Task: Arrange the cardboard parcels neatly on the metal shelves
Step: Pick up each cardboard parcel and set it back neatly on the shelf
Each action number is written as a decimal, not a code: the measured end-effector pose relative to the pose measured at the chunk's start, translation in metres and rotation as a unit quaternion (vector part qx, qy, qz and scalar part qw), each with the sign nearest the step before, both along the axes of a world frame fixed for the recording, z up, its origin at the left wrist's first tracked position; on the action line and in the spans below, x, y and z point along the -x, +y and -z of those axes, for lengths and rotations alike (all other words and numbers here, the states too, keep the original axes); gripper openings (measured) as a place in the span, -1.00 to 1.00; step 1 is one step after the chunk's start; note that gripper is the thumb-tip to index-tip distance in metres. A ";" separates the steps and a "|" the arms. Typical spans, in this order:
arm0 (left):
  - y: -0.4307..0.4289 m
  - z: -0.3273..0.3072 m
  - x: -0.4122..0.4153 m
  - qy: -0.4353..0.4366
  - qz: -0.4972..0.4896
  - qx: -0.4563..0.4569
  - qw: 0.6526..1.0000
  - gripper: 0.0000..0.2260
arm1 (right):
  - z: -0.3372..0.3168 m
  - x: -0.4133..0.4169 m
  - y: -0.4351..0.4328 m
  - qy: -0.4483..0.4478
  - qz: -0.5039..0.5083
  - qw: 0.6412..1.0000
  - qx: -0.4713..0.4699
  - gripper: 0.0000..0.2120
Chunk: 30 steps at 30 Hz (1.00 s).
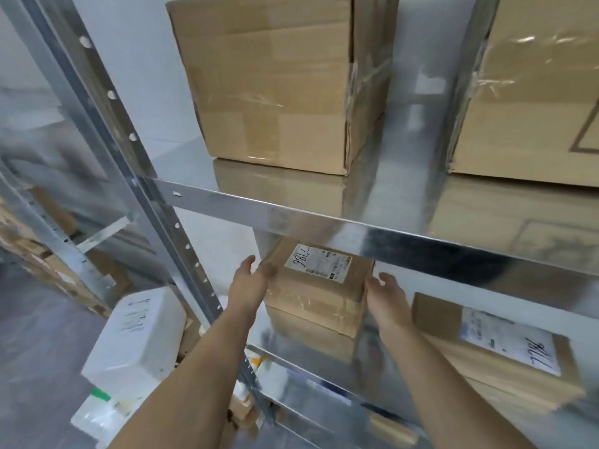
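Note:
A small cardboard parcel [319, 286] with a white label stands on the middle metal shelf [366, 377], partly hidden behind the upper shelf's front beam [324, 218]. My left hand [251, 280] presses its left side and my right hand [385, 294] its right side, so both hands grip it. To the right on the same shelf lies a flat parcel [499, 354] marked with a handwritten number. On the upper shelf stand a large taped box [275, 82] and a second large box [531, 92] at the right.
A perforated metal upright [136, 176] runs diagonally at the left of the shelf. White foam packages [136, 332] lie on the floor at lower left. More cardboard boxes [48, 254] fill a neighbouring rack at far left. Small items sit on the lowest shelf.

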<state>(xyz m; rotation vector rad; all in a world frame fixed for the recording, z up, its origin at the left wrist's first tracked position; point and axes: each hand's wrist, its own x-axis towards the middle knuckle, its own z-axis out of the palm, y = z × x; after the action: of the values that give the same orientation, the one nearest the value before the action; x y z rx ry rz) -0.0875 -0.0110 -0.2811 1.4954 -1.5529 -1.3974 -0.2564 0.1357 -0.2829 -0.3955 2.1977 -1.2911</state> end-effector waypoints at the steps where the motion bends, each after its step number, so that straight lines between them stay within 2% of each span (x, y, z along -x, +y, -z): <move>1: -0.007 0.002 0.003 -0.004 0.024 -0.003 1.000 -0.44 | 0.003 -0.003 -0.002 -0.026 -0.003 1.000 -0.008 -0.54; 3: -0.018 0.005 0.008 -0.026 0.078 -0.008 0.997 -0.41 | 0.011 -0.010 -0.009 -0.062 -0.006 0.998 0.001 -0.51; 7: -0.035 0.009 0.013 -0.045 0.142 0.001 0.989 -0.50 | 0.029 -0.030 -0.022 -0.094 0.024 0.994 0.045 -0.52; 9: -0.039 0.008 0.015 -0.050 0.131 0.015 0.990 -0.74 | 0.028 -0.032 -0.025 -0.094 0.037 0.994 0.047 -0.51; 11: -0.052 0.015 0.011 -0.055 0.145 0.019 0.988 -0.85 | 0.031 -0.037 -0.032 -0.105 0.073 0.991 0.050 -0.49; 14: -0.059 0.019 0.007 -0.036 0.153 0.000 0.988 -0.83 | 0.043 -0.036 -0.032 -0.111 0.103 0.987 0.050 -0.47; 16: -0.059 0.020 0.005 -0.016 0.155 -0.018 0.988 -0.86 | 0.046 -0.035 -0.029 -0.106 0.124 0.985 0.050 -0.52; 20: -0.056 0.024 0.002 -0.012 0.165 -0.048 0.985 -0.76 | 0.044 -0.035 -0.021 -0.099 0.142 0.984 0.049 -0.61; 22: -0.054 0.024 0.002 0.000 0.176 -0.072 0.982 -0.79 | 0.043 -0.033 -0.016 -0.100 0.139 0.984 0.048 -0.61; 25: -0.047 0.020 0.005 0.016 0.193 -0.103 0.976 -0.59 | 0.043 -0.030 -0.010 -0.104 0.138 0.984 0.040 -0.55; 30: -0.029 0.017 0.007 0.040 0.192 -0.112 0.974 -0.65 | 0.043 -0.035 0.004 -0.100 0.118 0.987 0.047 -0.59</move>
<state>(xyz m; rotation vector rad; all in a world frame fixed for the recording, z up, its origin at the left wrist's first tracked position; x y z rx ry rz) -0.0949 -0.0401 -0.2980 1.2848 -1.7434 -1.8820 -0.2218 0.1395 -0.3257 -0.0358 2.0658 -1.4938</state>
